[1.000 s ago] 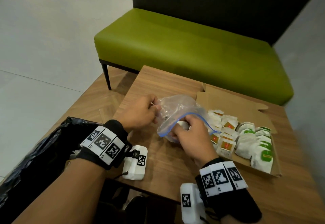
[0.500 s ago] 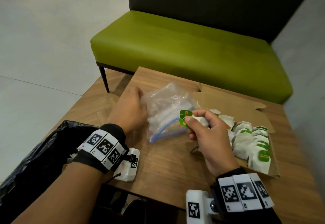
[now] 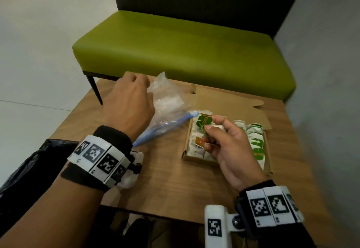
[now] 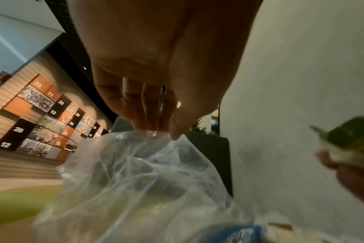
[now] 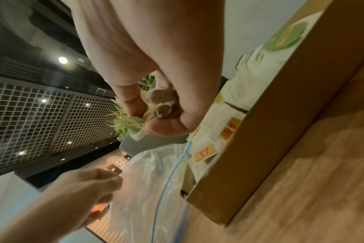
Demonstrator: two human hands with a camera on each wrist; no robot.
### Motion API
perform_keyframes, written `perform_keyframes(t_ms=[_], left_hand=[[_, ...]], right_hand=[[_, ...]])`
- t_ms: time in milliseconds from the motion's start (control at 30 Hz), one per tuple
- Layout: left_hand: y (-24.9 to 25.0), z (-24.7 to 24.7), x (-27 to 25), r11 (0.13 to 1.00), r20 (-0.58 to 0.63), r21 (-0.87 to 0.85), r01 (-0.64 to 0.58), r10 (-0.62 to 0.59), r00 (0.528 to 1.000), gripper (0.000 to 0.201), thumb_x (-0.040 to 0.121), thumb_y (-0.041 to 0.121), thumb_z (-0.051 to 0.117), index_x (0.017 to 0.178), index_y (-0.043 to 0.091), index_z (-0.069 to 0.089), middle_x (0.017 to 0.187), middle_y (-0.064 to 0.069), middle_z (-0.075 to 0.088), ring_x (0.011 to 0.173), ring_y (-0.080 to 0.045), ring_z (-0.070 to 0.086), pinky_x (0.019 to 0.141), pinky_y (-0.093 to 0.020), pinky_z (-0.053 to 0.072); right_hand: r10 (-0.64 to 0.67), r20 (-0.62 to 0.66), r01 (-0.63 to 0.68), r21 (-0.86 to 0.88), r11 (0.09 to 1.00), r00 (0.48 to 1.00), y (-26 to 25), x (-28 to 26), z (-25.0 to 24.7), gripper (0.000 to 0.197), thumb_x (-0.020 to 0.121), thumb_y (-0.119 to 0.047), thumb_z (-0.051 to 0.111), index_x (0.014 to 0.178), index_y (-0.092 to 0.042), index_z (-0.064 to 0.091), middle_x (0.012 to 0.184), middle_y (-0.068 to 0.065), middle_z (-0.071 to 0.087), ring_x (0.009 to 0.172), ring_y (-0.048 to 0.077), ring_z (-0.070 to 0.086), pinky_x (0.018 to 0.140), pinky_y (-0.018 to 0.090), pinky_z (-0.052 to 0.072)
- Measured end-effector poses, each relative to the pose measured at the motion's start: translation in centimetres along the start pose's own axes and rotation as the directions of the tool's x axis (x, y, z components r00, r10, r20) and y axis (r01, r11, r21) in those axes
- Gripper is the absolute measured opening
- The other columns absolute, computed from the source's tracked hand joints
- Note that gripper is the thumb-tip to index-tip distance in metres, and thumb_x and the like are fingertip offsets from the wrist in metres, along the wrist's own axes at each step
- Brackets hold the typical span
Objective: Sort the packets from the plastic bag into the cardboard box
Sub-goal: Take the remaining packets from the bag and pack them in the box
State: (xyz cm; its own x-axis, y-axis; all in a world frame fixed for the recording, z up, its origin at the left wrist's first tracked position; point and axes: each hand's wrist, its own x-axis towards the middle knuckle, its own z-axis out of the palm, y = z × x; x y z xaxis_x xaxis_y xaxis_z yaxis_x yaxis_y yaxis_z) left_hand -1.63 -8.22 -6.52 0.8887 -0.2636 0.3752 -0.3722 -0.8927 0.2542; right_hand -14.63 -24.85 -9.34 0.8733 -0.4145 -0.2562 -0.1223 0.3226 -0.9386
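Wristbands w/ black-and-white square markers sit at the bottom of the head view, one per wrist, each over a black cuff; a white camera block juts from the right one at lower centre. Black plastic sheeting fills the lower left corner.

Right hand, centre-right of frame, is raised over the near-left part of the cardboard box. Thumb and fingers are curled, pinching a green-tagged packet; the right wrist view shows the same packet squeezed betw. thumb and fingertips, brown filling visible through its paper. Whether a 2nd packet is in that grip can't be told.

Box lies open on the wooden table, centre-right, flap folded back toward the far side. Inside: white packets in rows, red/yellow tags on the left side, green tags on the right.

Left hand, centre-left and further off, holds the clear plastic bag up off the table. In the left wrist view the fingertips and thumb are pressed together on a bunched bit of the bag, which hangs below them. Bag's blue zip edge slants down-left, its upper end just beside the box's far-left corner; pale packets show dimly through the film.

Beyond the table, upper half of frame: a green bench seat w/ dark backrest, pale floor at left, grey wall at right.
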Motion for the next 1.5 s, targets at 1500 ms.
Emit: perform_keyframes(t_ms=[1500], left_hand=[[11.4, 1.3, -2.5, 0.487, 0.484, -0.818, 0.307, 0.293, 0.825, 0.012, 0.097, 0.009, 0.059, 0.108, 0.01, 0.061, 0.093, -0.011, 0.07, 0.079, -0.02, 0.073, 0.07, -0.034, 0.062]], right_hand=[[0.037, -0.105, -0.019, 0.174, 0.985, 0.994, -0.7, -0.6, -6.0, 0.006, 0.099, -0.016, 0.06, 0.101, -0.012, 0.063, 0.103, 0.014, 0.076, 0.086, 0.024, 0.073, 0.06, 0.034, 0.061]])
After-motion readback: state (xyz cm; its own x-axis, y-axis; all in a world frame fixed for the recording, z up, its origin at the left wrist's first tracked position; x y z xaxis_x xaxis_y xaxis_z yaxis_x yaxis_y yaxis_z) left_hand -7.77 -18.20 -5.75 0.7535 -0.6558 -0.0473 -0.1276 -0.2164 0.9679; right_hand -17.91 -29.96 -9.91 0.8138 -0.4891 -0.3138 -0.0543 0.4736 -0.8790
